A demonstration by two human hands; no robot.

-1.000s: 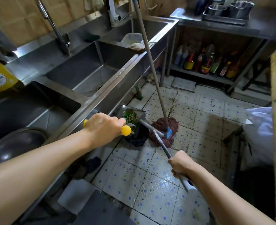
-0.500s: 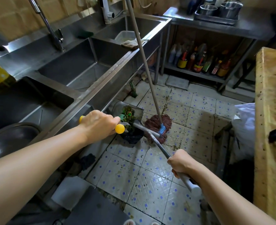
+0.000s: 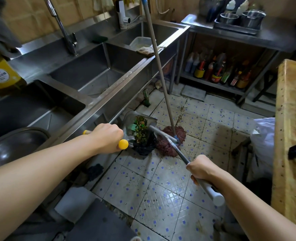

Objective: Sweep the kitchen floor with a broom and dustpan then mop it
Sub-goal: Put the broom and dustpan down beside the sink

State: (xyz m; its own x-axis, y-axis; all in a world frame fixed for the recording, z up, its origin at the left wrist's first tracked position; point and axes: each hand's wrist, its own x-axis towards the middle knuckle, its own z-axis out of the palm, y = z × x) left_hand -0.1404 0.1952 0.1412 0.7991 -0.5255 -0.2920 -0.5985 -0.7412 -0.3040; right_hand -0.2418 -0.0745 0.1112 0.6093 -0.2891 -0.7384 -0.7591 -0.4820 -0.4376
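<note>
- Since 0.5 s ago, both hands have barely shifted.
- Left hand (image 3: 107, 138) grips the yellow-ended dustpan handle (image 3: 123, 144), fingers wrapped.
- Right hand (image 3: 200, 168) clamps the grey broom handle (image 3: 211, 192); dustpan (image 3: 140, 124) of debris sits beside the mop head (image 3: 169, 141).

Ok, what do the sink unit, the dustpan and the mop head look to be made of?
Sink unit: looks like stainless steel, brushed grey with dull reflections and folded rims.
Dustpan: probably sheet metal, a thin grey shiny edge; handle end a glossy yellow cap, likely plastic.
Mop head: reddish-brown stringy strands, apparently cotton or similar yarn.
</note>
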